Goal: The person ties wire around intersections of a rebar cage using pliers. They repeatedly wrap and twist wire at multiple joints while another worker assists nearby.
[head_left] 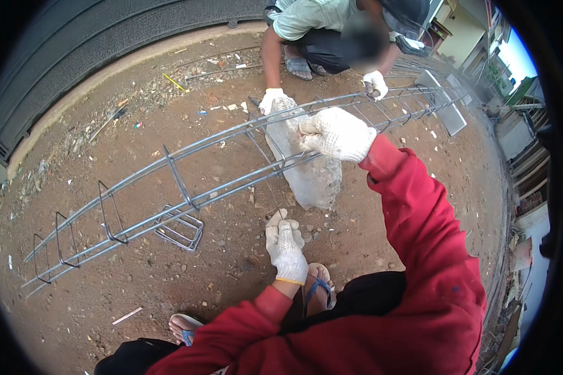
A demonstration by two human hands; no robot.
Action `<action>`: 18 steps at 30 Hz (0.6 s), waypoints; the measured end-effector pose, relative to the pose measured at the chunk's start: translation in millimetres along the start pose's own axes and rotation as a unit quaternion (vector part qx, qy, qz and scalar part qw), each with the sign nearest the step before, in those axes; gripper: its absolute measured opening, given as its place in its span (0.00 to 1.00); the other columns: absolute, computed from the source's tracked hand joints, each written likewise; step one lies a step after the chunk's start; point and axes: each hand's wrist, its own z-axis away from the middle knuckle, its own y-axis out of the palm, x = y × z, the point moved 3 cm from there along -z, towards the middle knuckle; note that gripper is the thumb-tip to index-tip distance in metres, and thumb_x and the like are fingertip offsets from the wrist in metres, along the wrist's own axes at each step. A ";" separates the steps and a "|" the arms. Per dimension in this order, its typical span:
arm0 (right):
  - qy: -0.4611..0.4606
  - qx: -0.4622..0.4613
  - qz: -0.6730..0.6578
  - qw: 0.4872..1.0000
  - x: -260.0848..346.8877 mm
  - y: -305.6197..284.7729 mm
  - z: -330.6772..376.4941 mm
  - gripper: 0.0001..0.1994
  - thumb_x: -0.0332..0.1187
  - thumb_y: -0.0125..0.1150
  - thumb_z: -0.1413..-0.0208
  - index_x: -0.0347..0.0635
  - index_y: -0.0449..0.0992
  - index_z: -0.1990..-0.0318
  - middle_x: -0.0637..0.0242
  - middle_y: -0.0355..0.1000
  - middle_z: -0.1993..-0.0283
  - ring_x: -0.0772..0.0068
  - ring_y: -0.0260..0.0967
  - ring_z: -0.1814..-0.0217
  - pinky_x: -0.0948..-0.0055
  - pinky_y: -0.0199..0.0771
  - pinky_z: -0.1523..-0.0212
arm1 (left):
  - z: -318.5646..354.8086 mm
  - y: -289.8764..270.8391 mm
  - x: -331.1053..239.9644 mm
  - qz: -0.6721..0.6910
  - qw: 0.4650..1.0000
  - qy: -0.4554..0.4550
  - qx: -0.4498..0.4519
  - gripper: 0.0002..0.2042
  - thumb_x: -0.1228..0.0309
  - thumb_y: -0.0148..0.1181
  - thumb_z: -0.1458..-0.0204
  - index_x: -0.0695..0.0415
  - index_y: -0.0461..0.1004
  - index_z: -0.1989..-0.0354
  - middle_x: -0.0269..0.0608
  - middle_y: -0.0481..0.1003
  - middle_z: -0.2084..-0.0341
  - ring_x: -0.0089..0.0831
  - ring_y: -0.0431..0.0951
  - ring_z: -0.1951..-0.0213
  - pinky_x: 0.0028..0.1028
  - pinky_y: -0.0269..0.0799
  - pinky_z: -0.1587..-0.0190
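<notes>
Steel rod cage [231, 159] is being propped across a concrete block [309, 175] on red dirt. Its upper rods are being gripped above the block by the gloved right hand [338, 134]. The gloved left hand [286, 247] is being held below the block, fingers loosely open, empty.

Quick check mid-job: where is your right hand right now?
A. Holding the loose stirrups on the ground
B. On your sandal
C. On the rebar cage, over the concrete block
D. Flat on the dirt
C: the gloved right hand grips the rebar cage over the concrete block.
</notes>
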 end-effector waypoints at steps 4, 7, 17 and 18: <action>-0.061 -0.021 -0.083 0.994 -23.7 39.0 0.1 0.12 0.39 0.61 0.49 0.41 0.78 0.62 0.54 0.75 0.67 0.52 0.73 0.64 0.60 0.71 0.60 | -7.9 8.7 -7.0 -0.039 0.999 -0.006 -0.011 0.09 0.72 0.50 0.37 0.55 0.69 0.50 0.32 0.72 0.75 0.15 0.62 0.83 0.16 0.56 0.85; -0.072 0.007 -0.102 0.992 -36.2 47.4 -5.1 0.15 0.43 0.60 0.48 0.41 0.79 0.62 0.53 0.75 0.66 0.50 0.73 0.62 0.58 0.71 0.59 | -9.0 10.7 -7.9 -0.081 0.996 -0.007 -0.029 0.08 0.71 0.49 0.37 0.55 0.70 0.51 0.33 0.73 0.75 0.16 0.61 0.85 0.17 0.55 0.87; -0.123 0.057 -0.118 0.984 -48.3 48.8 -24.3 0.09 0.36 0.61 0.48 0.41 0.79 0.67 0.59 0.75 0.72 0.60 0.73 0.68 0.63 0.71 0.64 | -28.1 26.6 -24.1 -0.110 0.992 0.052 -0.006 0.08 0.69 0.53 0.38 0.56 0.70 0.54 0.38 0.76 0.75 0.16 0.61 0.88 0.19 0.54 0.88; -0.106 0.069 -0.107 0.986 -50.8 49.2 -25.2 0.09 0.36 0.61 0.48 0.40 0.79 0.66 0.59 0.75 0.71 0.60 0.73 0.68 0.63 0.71 0.63 | -34.0 30.9 -29.4 -0.109 0.992 0.065 0.005 0.07 0.70 0.53 0.38 0.56 0.70 0.54 0.38 0.76 0.75 0.16 0.61 0.88 0.19 0.54 0.88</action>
